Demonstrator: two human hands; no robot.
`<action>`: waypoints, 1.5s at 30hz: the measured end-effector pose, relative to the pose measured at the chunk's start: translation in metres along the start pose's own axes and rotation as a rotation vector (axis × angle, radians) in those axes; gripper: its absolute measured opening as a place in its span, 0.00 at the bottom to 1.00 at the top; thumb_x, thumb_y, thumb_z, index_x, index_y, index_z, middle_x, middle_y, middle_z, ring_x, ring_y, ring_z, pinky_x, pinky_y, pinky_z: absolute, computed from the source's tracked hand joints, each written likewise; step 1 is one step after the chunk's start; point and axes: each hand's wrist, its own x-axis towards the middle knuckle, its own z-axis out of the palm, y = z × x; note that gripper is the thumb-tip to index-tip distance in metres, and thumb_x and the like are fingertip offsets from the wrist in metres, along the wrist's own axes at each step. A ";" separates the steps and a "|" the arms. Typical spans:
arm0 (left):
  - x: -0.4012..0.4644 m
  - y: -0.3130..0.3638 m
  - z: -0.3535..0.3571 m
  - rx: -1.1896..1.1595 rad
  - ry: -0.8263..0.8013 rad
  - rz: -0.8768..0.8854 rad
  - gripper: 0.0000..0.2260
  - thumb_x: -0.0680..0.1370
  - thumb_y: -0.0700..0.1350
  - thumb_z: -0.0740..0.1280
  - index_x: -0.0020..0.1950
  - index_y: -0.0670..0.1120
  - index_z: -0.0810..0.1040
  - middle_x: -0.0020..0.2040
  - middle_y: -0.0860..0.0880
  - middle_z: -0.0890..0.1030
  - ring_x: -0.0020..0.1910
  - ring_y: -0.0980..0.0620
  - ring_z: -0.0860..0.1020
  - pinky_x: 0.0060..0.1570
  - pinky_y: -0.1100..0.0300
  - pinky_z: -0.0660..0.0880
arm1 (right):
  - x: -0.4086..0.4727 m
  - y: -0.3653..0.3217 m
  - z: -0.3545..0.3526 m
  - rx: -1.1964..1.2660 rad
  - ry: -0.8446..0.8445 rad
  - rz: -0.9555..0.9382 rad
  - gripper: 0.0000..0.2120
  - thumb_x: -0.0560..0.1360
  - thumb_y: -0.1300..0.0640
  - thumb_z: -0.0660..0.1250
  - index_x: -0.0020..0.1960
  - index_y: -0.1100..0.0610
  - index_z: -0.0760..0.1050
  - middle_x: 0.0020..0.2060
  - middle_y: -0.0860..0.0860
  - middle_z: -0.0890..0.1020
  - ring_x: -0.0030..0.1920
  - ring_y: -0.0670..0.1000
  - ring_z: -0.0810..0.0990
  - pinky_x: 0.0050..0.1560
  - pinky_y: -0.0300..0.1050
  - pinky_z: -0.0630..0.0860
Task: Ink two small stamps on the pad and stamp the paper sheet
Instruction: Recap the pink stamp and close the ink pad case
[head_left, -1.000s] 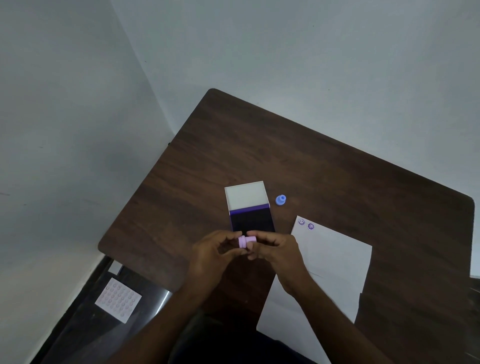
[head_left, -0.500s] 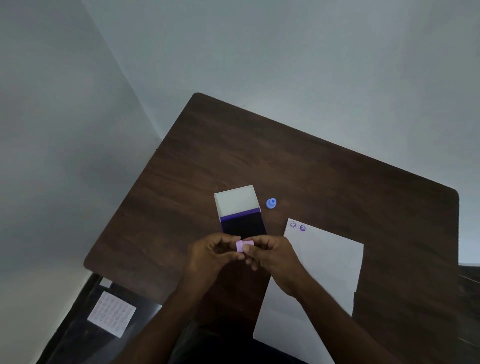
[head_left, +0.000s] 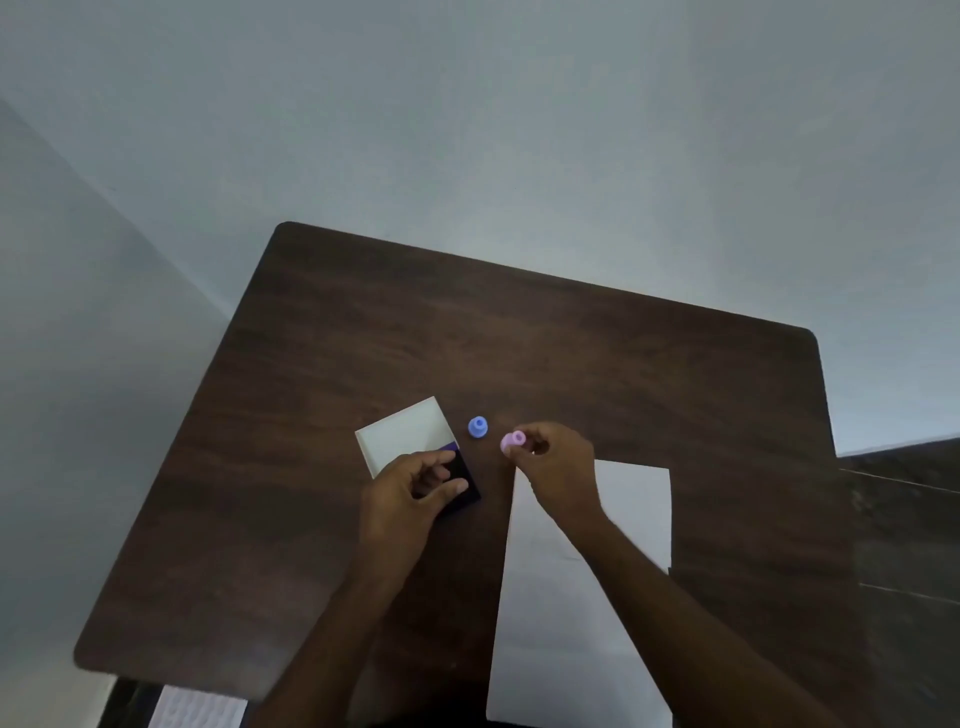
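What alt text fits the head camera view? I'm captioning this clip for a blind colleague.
Seen from above, a person's right hand holds a small pink stamp just above a dark wooden table, beside a blue stamp standing there. The left hand rests over an open ink pad with its white lid flipped back; a white paper sheet lies under the right forearm.

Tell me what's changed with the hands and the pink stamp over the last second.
The hands have parted. The right hand now holds the pink stamp alone and has carried it right, beside the blue stamp. The left hand let go and moved over the ink pad. Blue stamp, pad and paper sheet stayed put.
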 end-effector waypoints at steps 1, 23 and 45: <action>0.003 0.000 0.000 0.004 0.000 -0.005 0.14 0.71 0.46 0.75 0.56 0.51 0.81 0.45 0.56 0.83 0.44 0.57 0.81 0.48 0.62 0.80 | 0.008 -0.001 0.001 -0.078 0.011 -0.009 0.12 0.76 0.50 0.65 0.51 0.56 0.82 0.44 0.51 0.85 0.44 0.46 0.80 0.50 0.39 0.76; 0.014 -0.020 -0.013 -0.049 0.091 -0.146 0.03 0.74 0.49 0.71 0.46 0.52 0.83 0.45 0.56 0.84 0.46 0.58 0.80 0.45 0.62 0.78 | 0.015 -0.007 0.006 -0.197 -0.026 -0.144 0.15 0.74 0.51 0.69 0.57 0.57 0.77 0.54 0.53 0.81 0.53 0.50 0.78 0.56 0.42 0.74; 0.035 -0.035 -0.039 -0.342 0.282 -0.344 0.16 0.76 0.39 0.64 0.63 0.49 0.77 0.57 0.51 0.81 0.56 0.52 0.79 0.53 0.52 0.80 | 0.019 -0.086 0.070 -0.324 -0.320 -0.020 0.23 0.72 0.62 0.67 0.66 0.60 0.69 0.62 0.56 0.76 0.60 0.55 0.76 0.58 0.45 0.73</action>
